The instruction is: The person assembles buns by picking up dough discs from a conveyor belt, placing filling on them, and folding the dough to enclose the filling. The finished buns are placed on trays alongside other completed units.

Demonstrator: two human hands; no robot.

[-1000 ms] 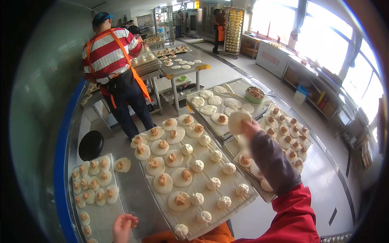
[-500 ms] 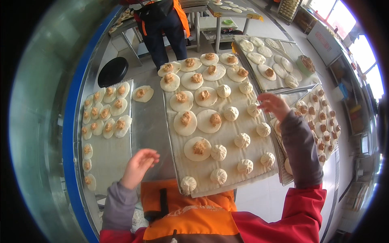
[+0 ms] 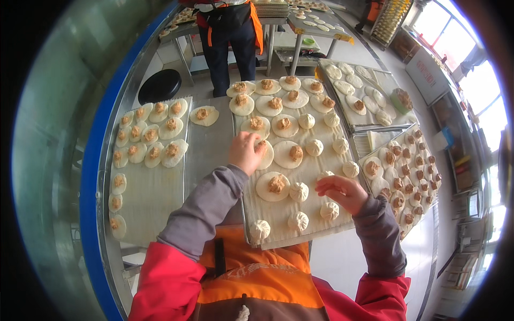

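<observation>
A cloth-lined tray [image 3: 316, 231] in front of me holds several flat dough rounds topped with brown filling and several pleated closed buns. My left hand [image 3: 245, 152] rests on one filled round [image 3: 266, 155] in the middle of the tray, fingers curled onto its edge. My right hand [image 3: 342, 191] hovers palm down over the tray's right side, fingers apart and holding nothing, beside a closed bun [image 3: 325, 175]. Another filled round [image 3: 277, 185] and closed buns [image 3: 298, 220] lie between my hands.
A tray on the left [image 3: 155, 198] carries more filled rounds. Trays on the right [image 3: 407, 171] and far right [image 3: 358, 101] hold small filled pieces and plain rounds. A black stool [image 3: 159, 85] and another person's legs [image 3: 230, 48] stand beyond the table. A blue rim [image 3: 93, 176] curves along the left.
My left hand moved from the near left edge up onto a filled round on the middle tray. My right hand drew back from the tray's far right toward me.
</observation>
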